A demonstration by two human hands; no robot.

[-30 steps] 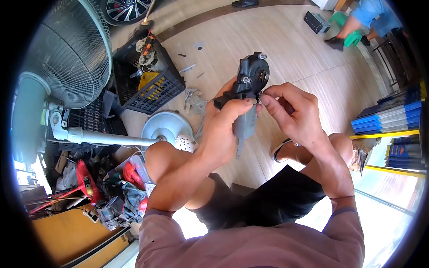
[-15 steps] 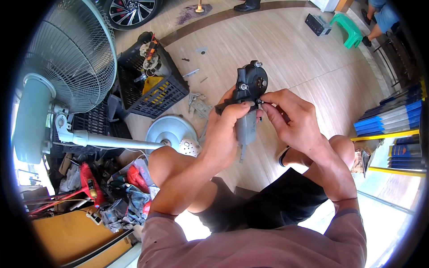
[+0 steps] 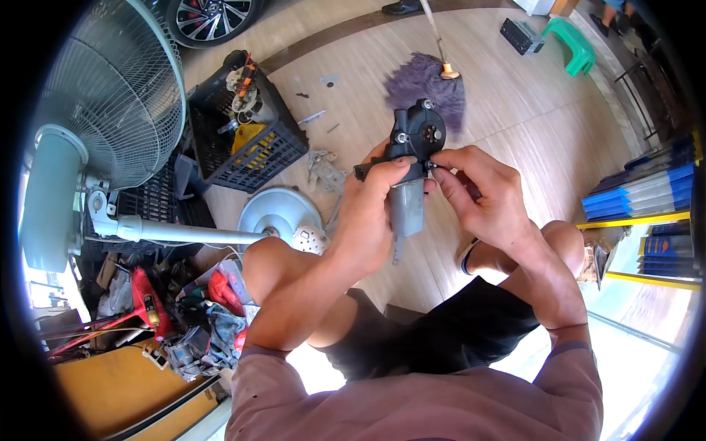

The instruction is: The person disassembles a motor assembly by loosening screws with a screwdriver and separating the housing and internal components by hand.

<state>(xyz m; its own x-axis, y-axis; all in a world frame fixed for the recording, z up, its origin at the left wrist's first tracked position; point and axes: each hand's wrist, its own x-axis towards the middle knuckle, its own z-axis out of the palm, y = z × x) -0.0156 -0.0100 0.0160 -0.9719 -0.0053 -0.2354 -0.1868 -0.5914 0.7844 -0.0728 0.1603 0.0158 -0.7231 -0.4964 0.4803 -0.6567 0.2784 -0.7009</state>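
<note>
My left hand [image 3: 365, 202] is closed around a geared electric motor [image 3: 408, 209], which looks like a car window motor. Its round black gear housing [image 3: 419, 128] points up and away from me, with a small toothed gear and metal bushings showing. The grey metal motor body hangs below my left thumb. At the right side of the housing, my right hand [image 3: 482, 191] pinches a small screw [image 3: 431, 166] between thumb and forefinger. Those fingertips hide most of the screw, and it cannot be made out how far it sits in the housing.
A standing fan [image 3: 110, 95] rises at left, its round base [image 3: 279, 213] near my knee. Beyond it is a black crate [image 3: 283, 158] of parts. A purple mop [image 3: 423, 88] lies on the floor ahead. Further right are a car radio [image 3: 522, 37] and green stool [image 3: 572, 48].
The mop has swept right and closer, from the far floor to just beyond the motor. Both hands keep their grip, with the motor barely shifted.
</note>
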